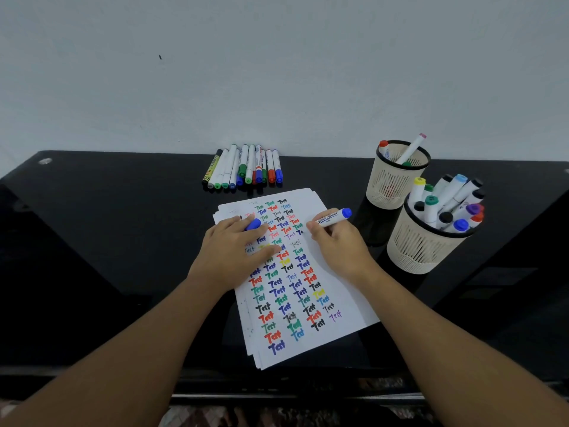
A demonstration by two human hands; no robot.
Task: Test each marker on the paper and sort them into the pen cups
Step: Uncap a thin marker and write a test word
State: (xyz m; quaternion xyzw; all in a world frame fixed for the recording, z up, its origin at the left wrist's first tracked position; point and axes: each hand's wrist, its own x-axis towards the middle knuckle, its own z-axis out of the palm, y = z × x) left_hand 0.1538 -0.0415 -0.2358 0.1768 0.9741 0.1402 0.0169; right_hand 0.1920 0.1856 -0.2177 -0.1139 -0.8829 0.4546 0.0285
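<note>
Head view is showing a black glossy counter (123, 241) against a pale wall. A stack of white paper (338, 282) is lying in the middle of it, and the top sheet is carrying many rows of the word "Test" in red, green, blue, black, yellow and purple ink.

The right hand (338, 245) is gripping a marker (331, 218) with curled fingers, above the far right part of the paper. This marker is having a white barrel with dark printed letters and a blue end. Its long axis is lying almost flat, and it is running from the paper toward the right and a little far; the blue end is pointing to the right, toward the cups, and the writing end is pointing left, down to the sheet near a dark mark.

The left hand (237, 251) is resting on the left part of the paper with the fingers mostly stretched, and it is holding a blue cap (254, 224) between the fingers.

A row of markers (243, 167) is lying side by side at the far edge of the counter, with coloured caps toward the near side.

On the right, two cream mesh cups are standing just beside each other. The far cup (397, 180) is holding a few markers, and the near cup (421, 245) is holding many.
</note>
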